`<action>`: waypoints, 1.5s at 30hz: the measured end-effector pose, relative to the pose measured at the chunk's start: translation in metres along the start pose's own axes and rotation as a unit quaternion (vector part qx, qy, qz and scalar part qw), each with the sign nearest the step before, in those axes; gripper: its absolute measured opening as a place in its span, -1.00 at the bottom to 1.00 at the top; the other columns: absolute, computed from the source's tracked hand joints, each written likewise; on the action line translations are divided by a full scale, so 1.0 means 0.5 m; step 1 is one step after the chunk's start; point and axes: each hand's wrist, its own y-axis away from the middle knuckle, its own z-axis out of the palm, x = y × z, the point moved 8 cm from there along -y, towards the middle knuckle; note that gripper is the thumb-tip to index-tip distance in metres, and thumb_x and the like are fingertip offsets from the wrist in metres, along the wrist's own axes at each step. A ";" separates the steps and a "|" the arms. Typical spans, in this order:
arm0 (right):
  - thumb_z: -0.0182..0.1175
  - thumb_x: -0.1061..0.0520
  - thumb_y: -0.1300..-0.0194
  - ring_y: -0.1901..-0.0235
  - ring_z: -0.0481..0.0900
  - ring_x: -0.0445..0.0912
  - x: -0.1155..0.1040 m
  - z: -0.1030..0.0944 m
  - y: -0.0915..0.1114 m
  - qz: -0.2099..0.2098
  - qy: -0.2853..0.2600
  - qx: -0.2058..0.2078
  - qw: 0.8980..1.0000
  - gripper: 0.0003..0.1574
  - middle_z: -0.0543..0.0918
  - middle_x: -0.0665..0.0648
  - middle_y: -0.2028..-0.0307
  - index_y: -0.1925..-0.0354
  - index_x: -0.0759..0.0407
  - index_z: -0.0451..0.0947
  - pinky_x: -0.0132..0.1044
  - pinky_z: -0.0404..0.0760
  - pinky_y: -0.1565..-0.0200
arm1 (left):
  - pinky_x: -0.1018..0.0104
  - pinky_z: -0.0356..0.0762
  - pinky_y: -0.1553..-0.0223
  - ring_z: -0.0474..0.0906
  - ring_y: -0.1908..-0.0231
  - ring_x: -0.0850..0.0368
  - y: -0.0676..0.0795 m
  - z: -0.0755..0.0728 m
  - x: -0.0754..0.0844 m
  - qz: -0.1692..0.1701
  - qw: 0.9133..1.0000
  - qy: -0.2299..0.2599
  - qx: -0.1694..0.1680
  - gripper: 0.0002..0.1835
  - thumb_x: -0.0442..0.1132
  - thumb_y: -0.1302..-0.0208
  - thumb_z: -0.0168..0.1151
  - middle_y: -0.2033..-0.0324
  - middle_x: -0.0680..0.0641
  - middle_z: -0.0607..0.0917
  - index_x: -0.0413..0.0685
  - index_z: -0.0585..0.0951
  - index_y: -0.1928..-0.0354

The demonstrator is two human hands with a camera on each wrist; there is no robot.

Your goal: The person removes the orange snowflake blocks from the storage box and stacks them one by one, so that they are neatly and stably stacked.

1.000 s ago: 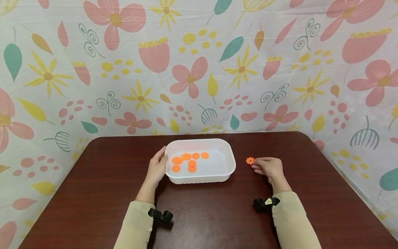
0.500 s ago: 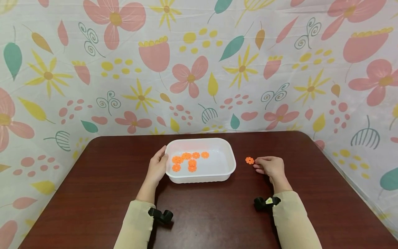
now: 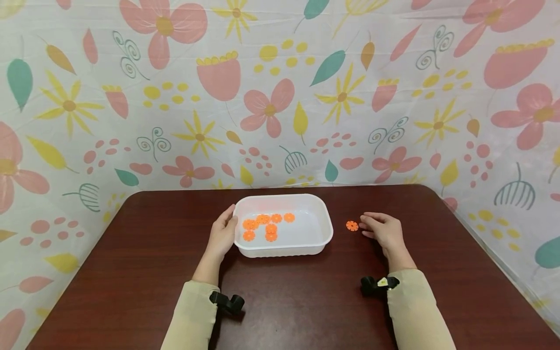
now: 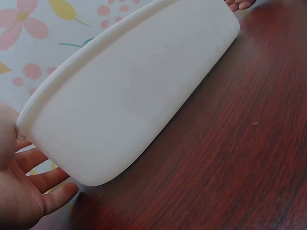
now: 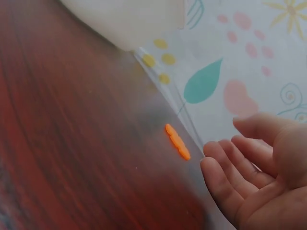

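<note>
A white plastic basin (image 3: 280,252) sits on the table, with several orange notched discs (image 3: 289,218) inside, some overlapping. At its left end my left hand (image 3: 222,235) holds the rim, thumb at the edge and fingers along the outside wall. In the left wrist view, the left hand (image 4: 24,187) is partly cut off by the frame. One more orange notched disc (image 3: 352,226) lies flat on the table, right of the basin. Just right of this disc is my right hand (image 3: 385,231), fingers loosely bent and holding nothing. The right wrist view shows a gap between the right hand (image 5: 259,177) and the disc (image 5: 177,142).
The dark brown wooden table (image 3: 297,301) meets a floral cloth backdrop (image 3: 280,97) along its far edge. Black wrist mounts (image 3: 227,302) sit on both sleeved forearms.
My right hand has let go of the orange disc and drawn back slightly to the right, leaving it on the table. The left hand and the basin stay in place.
</note>
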 end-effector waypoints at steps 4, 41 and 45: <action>0.18 0.00 -0.31 0.28 0.69 -0.28 -0.009 0.006 0.001 -0.010 -0.003 -0.009 1.000 -0.30 0.61 -0.26 0.33 -0.25 0.41 0.32 -0.35 0.66 0.24 | 0.02 0.39 -0.21 0.36 -0.24 -0.05 0.000 0.003 -0.002 -0.003 1.000 0.003 -0.001 -0.49 -0.15 -0.46 -0.11 -0.30 -0.17 0.38 0.03 0.24 -0.41; 0.13 -0.15 -0.32 0.18 0.68 -0.17 -0.109 0.066 0.002 -0.079 0.113 -0.056 0.989 -0.31 0.49 0.38 -0.12 -0.18 0.34 0.42 -0.07 0.61 0.04 | 0.03 0.27 -0.29 0.26 -0.32 -0.06 0.003 0.001 0.006 0.005 1.000 0.007 0.000 -0.49 -0.18 -0.45 -0.12 -0.34 -0.17 0.33 -0.03 0.24 -0.41; 0.14 -0.14 -0.31 0.16 0.68 -0.11 -0.113 0.079 0.002 -0.084 0.115 -0.059 0.988 -0.32 0.51 0.37 -0.10 -0.17 0.34 0.43 -0.10 0.63 0.07 | 0.03 0.25 -0.31 0.24 -0.33 -0.06 0.003 0.001 0.008 0.000 1.000 0.012 -0.001 -0.49 -0.17 -0.45 -0.11 -0.35 -0.16 0.32 -0.03 0.23 -0.41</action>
